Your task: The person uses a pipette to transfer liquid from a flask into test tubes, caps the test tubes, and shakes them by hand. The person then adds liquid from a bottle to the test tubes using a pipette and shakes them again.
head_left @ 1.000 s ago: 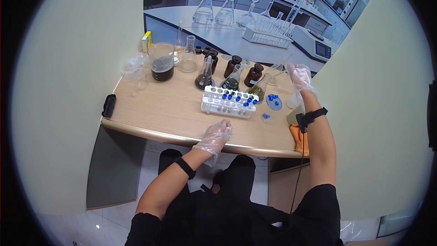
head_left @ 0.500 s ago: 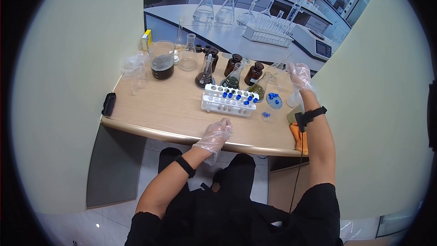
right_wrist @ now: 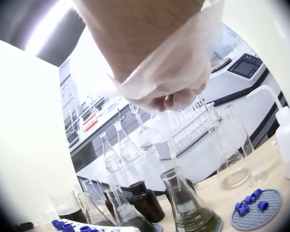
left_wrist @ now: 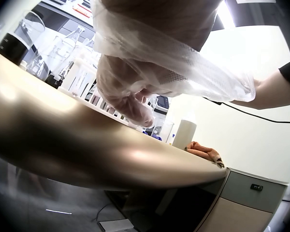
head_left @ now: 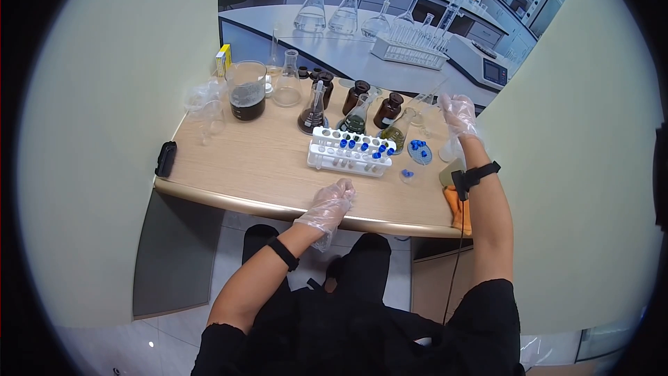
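Observation:
My right hand [head_left: 458, 115], in a clear plastic glove, is raised over the back right of the table. Its curled fingers pinch a thin clear tube like a dropper [right_wrist: 170, 140]. The tube slants down to the mouth of a conical flask [right_wrist: 195, 217] of green liquid. My left hand [head_left: 328, 203], gloved too, rests loosely curled at the table's front edge, and nothing shows in it. Just beyond it stands a white test tube rack [head_left: 348, 161] with several blue-capped tubes [head_left: 364, 147].
A round grey mat [right_wrist: 253, 220] bears loose blue caps; a wash bottle [right_wrist: 287, 145] stands beyond it. Two more flasks [head_left: 312, 122] and brown bottles [head_left: 388, 114] stand behind the rack. A beaker [head_left: 248, 101] of dark liquid is at the left, orange gloves [head_left: 457, 212] at the right edge.

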Action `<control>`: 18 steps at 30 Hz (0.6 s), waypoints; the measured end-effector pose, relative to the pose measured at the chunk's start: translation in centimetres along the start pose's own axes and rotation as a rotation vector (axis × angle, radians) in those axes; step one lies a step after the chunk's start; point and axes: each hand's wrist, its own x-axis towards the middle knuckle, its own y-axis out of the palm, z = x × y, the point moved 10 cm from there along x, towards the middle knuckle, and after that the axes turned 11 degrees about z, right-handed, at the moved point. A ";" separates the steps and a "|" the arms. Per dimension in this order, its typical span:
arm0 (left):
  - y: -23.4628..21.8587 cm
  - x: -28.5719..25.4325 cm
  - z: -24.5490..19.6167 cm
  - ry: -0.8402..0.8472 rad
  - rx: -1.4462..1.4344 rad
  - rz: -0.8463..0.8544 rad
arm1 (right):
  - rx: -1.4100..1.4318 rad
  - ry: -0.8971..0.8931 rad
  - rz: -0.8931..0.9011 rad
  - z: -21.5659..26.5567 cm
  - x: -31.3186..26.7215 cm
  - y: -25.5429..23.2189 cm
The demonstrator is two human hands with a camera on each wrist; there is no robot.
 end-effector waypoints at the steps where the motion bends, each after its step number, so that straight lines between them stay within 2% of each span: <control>1: 0.0 0.0 -0.1 0.012 -0.001 -0.007 | 0.000 0.001 0.000 0.0 -0.1 0.0; 4: 0.0 0.0 -0.1 0.009 0.003 -0.002 | 0.101 -0.023 0.027 0.4 -0.3 0.0; 6: 0.0 0.0 0.0 0.007 0.014 -0.001 | 0.018 0.142 0.070 0.6 -1.0 -0.8; 10: 0.0 -0.3 -0.4 0.007 0.005 0.006 | 0.077 0.137 0.053 3.5 -3.3 -2.9; 12: 0.0 -0.2 -0.4 0.007 0.014 -0.003 | 0.077 0.091 -0.047 6.7 -5.3 -6.2; 13: -0.1 -0.2 -0.3 0.010 0.025 -0.011 | 0.077 0.090 -0.040 7.5 -6.1 -6.8; 15: -0.1 -0.1 -0.3 0.001 0.041 0.001 | 0.003 -0.003 -0.212 10.0 -8.4 -9.6; 16: 0.0 0.0 -0.2 0.000 0.062 0.015 | 0.004 -0.006 -0.205 11.2 -9.5 -10.1; 18: 0.0 0.0 -0.3 0.036 0.078 -0.010 | 0.184 -0.057 -0.155 13.5 -12.1 -10.4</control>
